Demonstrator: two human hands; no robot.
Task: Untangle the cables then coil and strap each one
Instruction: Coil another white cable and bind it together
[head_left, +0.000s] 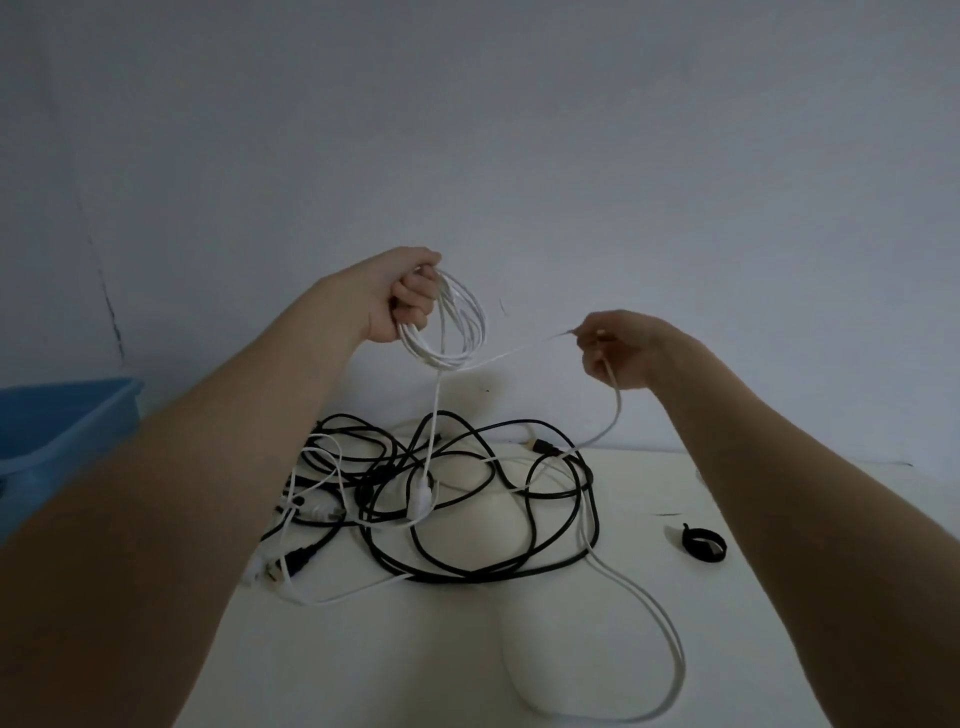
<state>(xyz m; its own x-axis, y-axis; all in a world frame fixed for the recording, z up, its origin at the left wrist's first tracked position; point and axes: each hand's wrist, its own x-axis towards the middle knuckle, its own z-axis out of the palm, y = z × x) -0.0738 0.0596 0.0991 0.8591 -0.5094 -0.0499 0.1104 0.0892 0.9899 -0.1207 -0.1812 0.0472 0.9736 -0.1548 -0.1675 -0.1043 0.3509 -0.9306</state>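
Note:
My left hand is raised above the table and grips a coil of white cable with several loops. From the coil one strand runs taut to my right hand, which pinches it, then drops down to the table and trails in a long white loop toward the front. Another white end with a plug hangs straight down from the coil into the tangle. Below lies a heap of black cables mixed with thin white ones.
A black strap, curled into a ring, lies on the white table at the right. A blue plastic bin stands at the left edge. A plain wall closes off the back.

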